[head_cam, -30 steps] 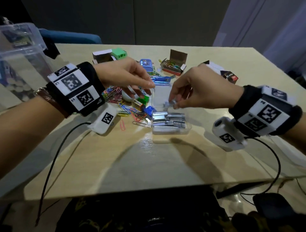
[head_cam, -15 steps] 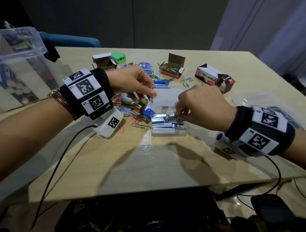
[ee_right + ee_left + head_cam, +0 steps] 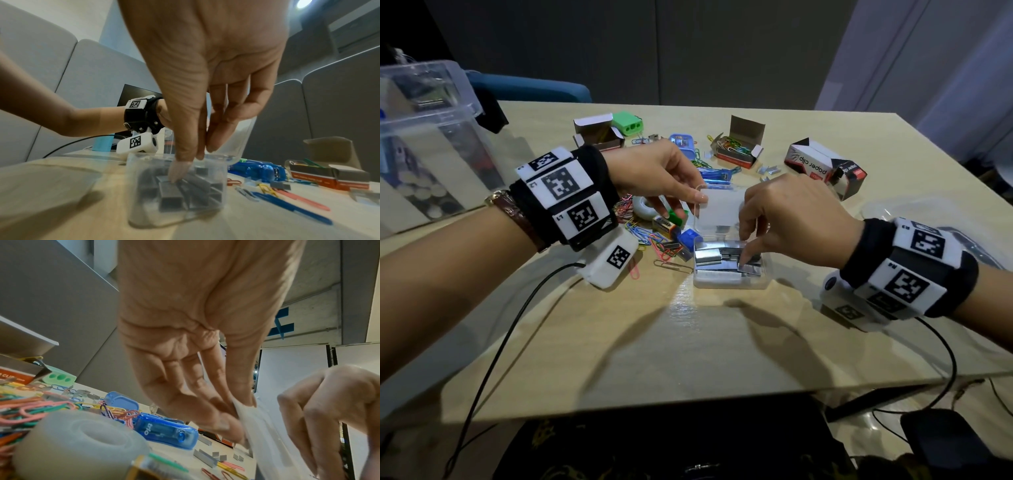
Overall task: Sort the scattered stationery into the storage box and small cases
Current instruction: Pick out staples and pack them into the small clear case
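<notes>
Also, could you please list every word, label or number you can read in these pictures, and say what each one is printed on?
"paper clip": white box at the table's far right, seen upside down.
"trio": blue correction-tape dispenser.
"CLIP": orange strip of the open box at the left edge; the start of the word line is cut off.
"L1": left wristband, beside its square code marker.
Too small or blurred: the black-and-red box, the battery, the right wristband.
</notes>
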